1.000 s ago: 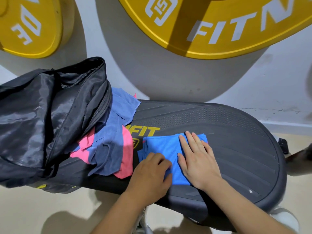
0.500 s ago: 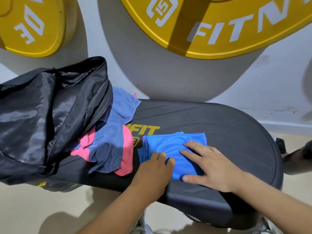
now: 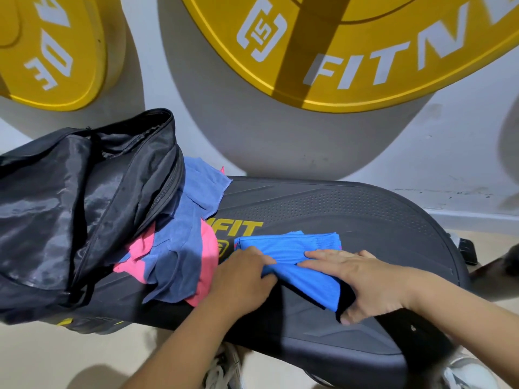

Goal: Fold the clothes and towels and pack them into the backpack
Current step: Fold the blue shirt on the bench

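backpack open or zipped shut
Open: the backpack lies on the black platform with its zipper parted and its top mouth gaping, lining visible inside. What it holds cannot be seen.

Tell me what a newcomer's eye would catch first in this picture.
First the huge yellow weight plate on the wall at the top. At the centre, the left hand pinches and the right hand presses a bright blue cloth on a black step platform; an open black backpack lies left.

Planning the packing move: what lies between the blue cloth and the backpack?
Head view: a loose heap of navy and pink cloths, its left edge against the backpack.
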